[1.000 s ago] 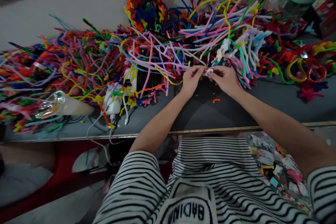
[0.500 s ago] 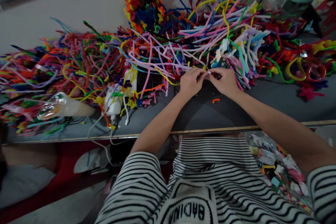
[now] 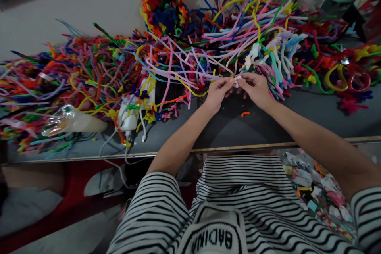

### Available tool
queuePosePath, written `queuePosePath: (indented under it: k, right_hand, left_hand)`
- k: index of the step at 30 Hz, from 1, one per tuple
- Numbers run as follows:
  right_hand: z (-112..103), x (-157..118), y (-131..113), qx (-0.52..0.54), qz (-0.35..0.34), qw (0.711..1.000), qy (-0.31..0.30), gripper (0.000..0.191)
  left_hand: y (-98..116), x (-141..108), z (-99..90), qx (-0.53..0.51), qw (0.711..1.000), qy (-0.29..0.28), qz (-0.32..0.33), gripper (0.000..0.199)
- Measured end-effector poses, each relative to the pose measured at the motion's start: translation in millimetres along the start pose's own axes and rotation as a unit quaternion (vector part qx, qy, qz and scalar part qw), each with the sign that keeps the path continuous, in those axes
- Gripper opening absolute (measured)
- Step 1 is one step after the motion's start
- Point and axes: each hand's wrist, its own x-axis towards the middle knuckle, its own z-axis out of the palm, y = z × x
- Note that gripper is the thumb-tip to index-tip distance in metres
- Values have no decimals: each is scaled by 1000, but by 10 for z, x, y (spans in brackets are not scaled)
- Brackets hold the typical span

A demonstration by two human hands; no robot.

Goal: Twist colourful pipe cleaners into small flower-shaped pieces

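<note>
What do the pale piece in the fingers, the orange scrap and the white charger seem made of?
Pale piece: probably fuzzy pipe cleaner, matte like the strands behind, though small and blurred.
Orange scrap: perhaps the same, being curved and matte.
White charger: seemingly hard plastic, with smooth, rigid-looking sides.

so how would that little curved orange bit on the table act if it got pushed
The orange bit is likely very light, being so small. Its curve suggests it holds a bend rather than flopping, and would probably make it slide rather than roll.
</note>
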Motion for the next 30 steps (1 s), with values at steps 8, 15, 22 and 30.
queuePosePath:
  k: [8, 15, 22, 30]
  right_hand:
    - [16, 42, 44, -18, -31, 998, 55, 65]
    - [12, 26, 6, -7, -73, 996, 44, 64]
    - [-16, -4, 13, -96, -100, 990, 9, 52]
    - [-27, -1, 38, -152, -112, 982, 6, 29]
  left_hand:
    - [-20, 41, -10, 104, 987, 66, 107, 46]
    - [180, -36, -66, 299, 919, 59, 251, 37]
    - [140, -50, -65, 403, 861, 68, 303, 35]
    - [123, -52, -99, 409, 859, 49, 305, 27]
